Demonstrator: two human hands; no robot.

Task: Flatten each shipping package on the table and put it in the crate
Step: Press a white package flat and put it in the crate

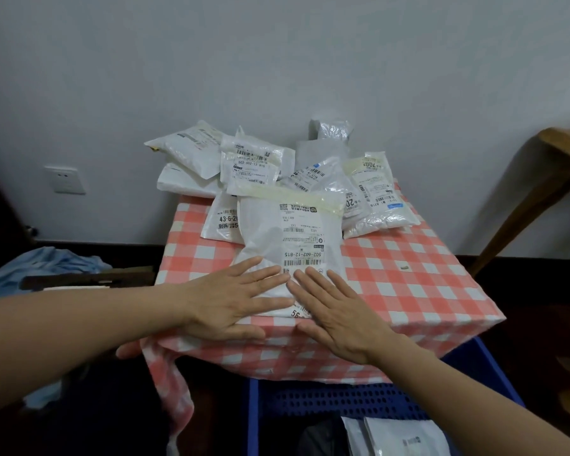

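A white shipping package [293,232] with a printed label lies near the front of the table [408,278], which is covered by a red and white checked cloth. My left hand [234,301] and my right hand [336,311] both press flat on the package's near end, fingers straight and spread. Several more white packages [250,162] are heaped at the back of the table. Below the table's front edge stands a blue crate [326,396] holding white packages [405,436].
A wooden furniture leg [540,192] slants at the far right. Blue fabric [46,264] lies on something at the left. A wall socket [65,179] sits on the wall behind.
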